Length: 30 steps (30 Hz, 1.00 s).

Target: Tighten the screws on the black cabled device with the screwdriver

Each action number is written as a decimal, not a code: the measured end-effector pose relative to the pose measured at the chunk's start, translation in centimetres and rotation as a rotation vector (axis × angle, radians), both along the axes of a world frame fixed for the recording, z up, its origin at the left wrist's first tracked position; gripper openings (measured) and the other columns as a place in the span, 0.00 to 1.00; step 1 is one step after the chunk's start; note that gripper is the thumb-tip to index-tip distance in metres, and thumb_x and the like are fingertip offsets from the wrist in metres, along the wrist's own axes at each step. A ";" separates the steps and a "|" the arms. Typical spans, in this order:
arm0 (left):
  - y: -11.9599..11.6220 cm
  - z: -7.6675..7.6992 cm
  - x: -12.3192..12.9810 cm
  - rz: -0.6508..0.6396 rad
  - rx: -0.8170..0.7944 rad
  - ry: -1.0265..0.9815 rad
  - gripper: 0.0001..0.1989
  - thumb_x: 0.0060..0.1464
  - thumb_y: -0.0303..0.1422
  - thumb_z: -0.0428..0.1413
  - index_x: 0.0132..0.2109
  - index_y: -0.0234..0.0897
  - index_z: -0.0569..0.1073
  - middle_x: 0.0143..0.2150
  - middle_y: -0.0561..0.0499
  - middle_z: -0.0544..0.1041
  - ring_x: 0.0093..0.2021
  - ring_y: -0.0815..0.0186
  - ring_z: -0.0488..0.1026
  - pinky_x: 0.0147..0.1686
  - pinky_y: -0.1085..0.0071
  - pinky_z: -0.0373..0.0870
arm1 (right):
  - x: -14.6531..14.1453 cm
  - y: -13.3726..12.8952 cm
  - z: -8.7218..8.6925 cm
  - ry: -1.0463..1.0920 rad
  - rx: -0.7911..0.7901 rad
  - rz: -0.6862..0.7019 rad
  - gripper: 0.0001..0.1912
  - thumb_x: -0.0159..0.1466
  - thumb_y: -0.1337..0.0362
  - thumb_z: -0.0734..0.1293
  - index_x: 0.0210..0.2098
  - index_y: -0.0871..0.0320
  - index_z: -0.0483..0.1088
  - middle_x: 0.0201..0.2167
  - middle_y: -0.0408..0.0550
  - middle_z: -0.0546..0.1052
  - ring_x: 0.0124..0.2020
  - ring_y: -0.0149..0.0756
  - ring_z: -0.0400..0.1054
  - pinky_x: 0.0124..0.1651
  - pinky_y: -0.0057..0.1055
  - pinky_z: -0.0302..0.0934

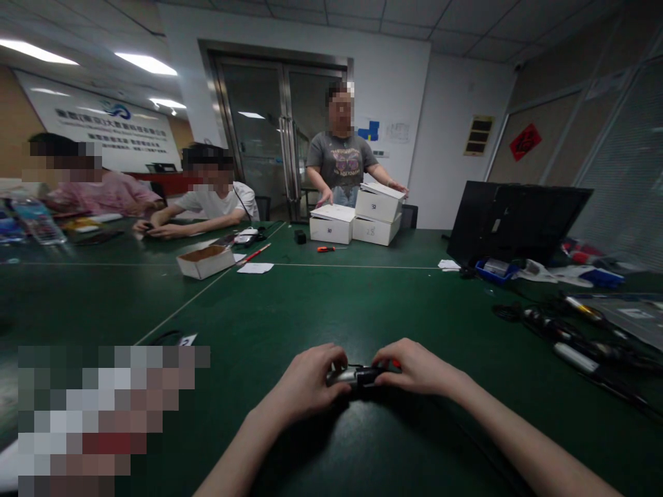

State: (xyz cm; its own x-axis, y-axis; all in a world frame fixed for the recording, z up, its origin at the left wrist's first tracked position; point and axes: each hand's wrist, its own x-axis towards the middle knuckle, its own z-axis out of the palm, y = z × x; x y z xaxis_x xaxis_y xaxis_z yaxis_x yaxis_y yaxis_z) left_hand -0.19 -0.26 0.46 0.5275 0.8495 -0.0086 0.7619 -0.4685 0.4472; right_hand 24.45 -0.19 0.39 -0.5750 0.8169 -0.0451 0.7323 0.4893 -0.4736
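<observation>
Close to my side of the green table, both my hands meet on a small silver-and-black device (357,375). My left hand (315,376) is closed round its silver end. Fingers of my right hand (411,369) pinch the black end, and a bit of red shows beside them. A thin dark wire or edge runs along the top between the hands. Much of the device is covered by my fingers, and its exact kind cannot be made out.
Across the table (290,310) a standing person touches numbered white boxes (331,230). An orange screwdriver (326,249) lies before them. An open white box (206,261) stands left. A black monitor (512,224) and tangled cables (549,324) are right. Two people sit left.
</observation>
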 end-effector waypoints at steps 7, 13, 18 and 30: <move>0.3 -0.3 0.3 -0.031 -0.041 -0.136 0.10 0.54 0.34 0.59 0.42 0.37 0.79 0.43 0.47 0.79 0.42 0.59 0.74 0.43 0.68 0.68 | -0.7 0.0 -0.5 0.047 0.001 0.015 0.15 0.65 0.57 0.68 0.47 0.57 0.78 0.41 0.50 0.82 0.42 0.41 0.74 0.44 0.33 0.62; 0.4 -0.2 0.5 0.005 -0.115 -0.218 0.09 0.53 0.32 0.59 0.39 0.37 0.82 0.41 0.48 0.82 0.42 0.61 0.76 0.44 0.69 0.70 | -0.6 0.8 1.0 0.166 0.065 -0.054 0.12 0.62 0.61 0.68 0.43 0.60 0.75 0.32 0.46 0.77 0.32 0.35 0.70 0.37 0.31 0.60; 0.5 -0.3 0.5 0.007 -0.124 -0.250 0.09 0.53 0.33 0.59 0.38 0.37 0.84 0.41 0.48 0.83 0.41 0.61 0.77 0.44 0.69 0.71 | -1.0 1.7 6.0 0.706 0.113 -0.057 0.17 0.50 0.73 0.62 0.38 0.54 0.59 0.31 0.38 0.66 0.29 0.28 0.62 0.32 0.27 0.59; 0.8 -0.5 0.3 -0.030 -0.124 -0.242 0.11 0.54 0.34 0.58 0.41 0.39 0.85 0.41 0.48 0.83 0.40 0.61 0.78 0.44 0.69 0.72 | -4.5 2.2 7.6 0.509 0.381 -0.109 0.17 0.60 0.60 0.70 0.41 0.54 0.58 0.27 0.37 0.68 0.26 0.31 0.64 0.32 0.29 0.58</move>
State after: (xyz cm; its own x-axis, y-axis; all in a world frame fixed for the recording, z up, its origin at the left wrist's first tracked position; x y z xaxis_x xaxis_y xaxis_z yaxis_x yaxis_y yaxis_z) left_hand 0.15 0.52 -0.08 0.5518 0.8338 0.0181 0.6122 -0.4197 0.6702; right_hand 19.97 1.96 7.98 -0.3610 0.7767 0.5162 0.5164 0.6274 -0.5829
